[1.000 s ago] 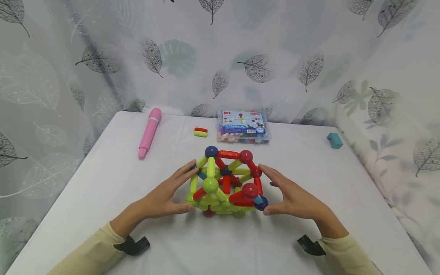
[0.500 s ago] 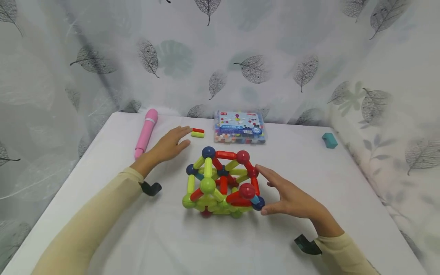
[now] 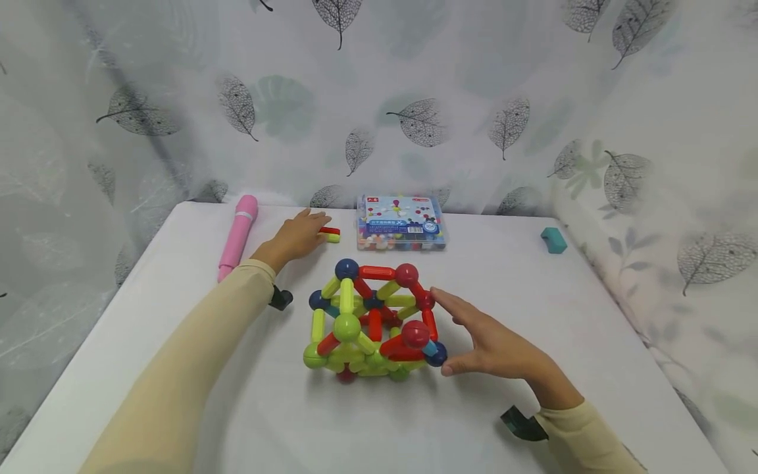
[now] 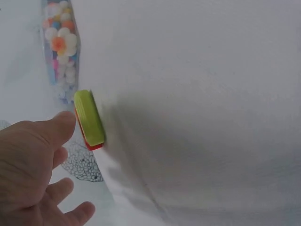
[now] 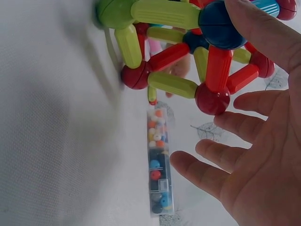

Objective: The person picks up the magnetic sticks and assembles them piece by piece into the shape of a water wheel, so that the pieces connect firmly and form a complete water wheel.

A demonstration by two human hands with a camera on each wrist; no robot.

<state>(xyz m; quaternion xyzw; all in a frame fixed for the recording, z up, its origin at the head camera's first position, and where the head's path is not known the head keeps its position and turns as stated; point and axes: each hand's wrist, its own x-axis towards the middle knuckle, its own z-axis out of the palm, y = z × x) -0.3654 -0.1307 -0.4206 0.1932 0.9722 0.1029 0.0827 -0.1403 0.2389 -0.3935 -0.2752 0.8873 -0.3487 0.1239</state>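
Observation:
A structure of magnetic rods and balls (image 3: 346, 296) in red, yellow-green and blue stands mid-table. In the head view, my right hand (image 3: 497, 345) rests against its right side, thumb at a dark blue ball (image 3: 437, 354), forefinger at a red ball (image 3: 424, 300). The right wrist view shows the fingers (image 5: 242, 126) fairly straight, spread below the thumb. Farther back, my left hand (image 3: 299, 235) reaches a red rod and a yellow-green rod (image 3: 333, 237) lying together. The left wrist view has its thumb (image 4: 63, 125) beside the yellow-green rod (image 4: 89, 117), contact unclear, other fingers loosely extended.
A clear plastic case (image 3: 399, 224) of small coloured beads lies at the table's back. To the left is a pink microphone-shaped thing (image 3: 238, 237); at the right edge sits a teal block (image 3: 553, 240). A leaf-print curtain (image 3: 426, 131) hangs behind the white table (image 3: 414, 428).
My left hand has left the structure's left side and moved to the back, up to the two loose rods. My right hand stays at the structure. The whole head view has shifted slightly.

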